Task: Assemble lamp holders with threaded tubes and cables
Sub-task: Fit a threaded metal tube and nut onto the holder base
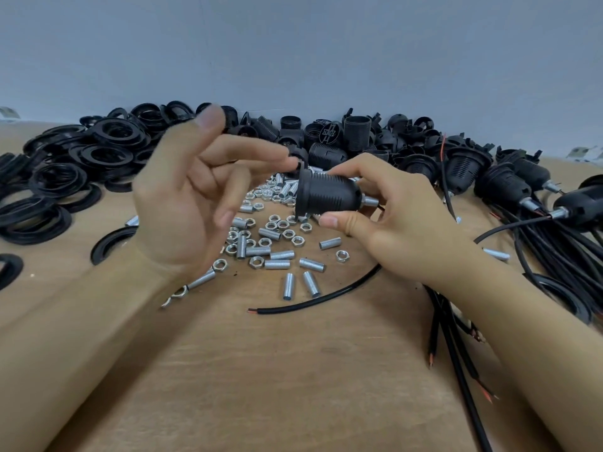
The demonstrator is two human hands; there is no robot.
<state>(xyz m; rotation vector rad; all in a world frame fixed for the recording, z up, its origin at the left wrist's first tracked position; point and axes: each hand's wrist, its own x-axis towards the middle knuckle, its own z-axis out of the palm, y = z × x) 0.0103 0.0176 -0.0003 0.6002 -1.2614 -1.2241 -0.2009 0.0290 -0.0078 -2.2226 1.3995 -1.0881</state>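
Lamp holder point(326, 194) held above tabletop point(293, 370), right hand point(388, 210) clamped on its tube end; left hand point(195, 190) fingers spread, tips at rim. Keep it level & twist w/o cross-threading. 1 in hand, approx. 5 finished at right point(509, 187); loose tubes/nuts point(277, 236) too many to count.

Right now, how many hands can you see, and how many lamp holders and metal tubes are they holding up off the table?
Hands: 2, the left hand and the right hand
Held lamp holder: 1
Its threaded tube: 1
Total: 4
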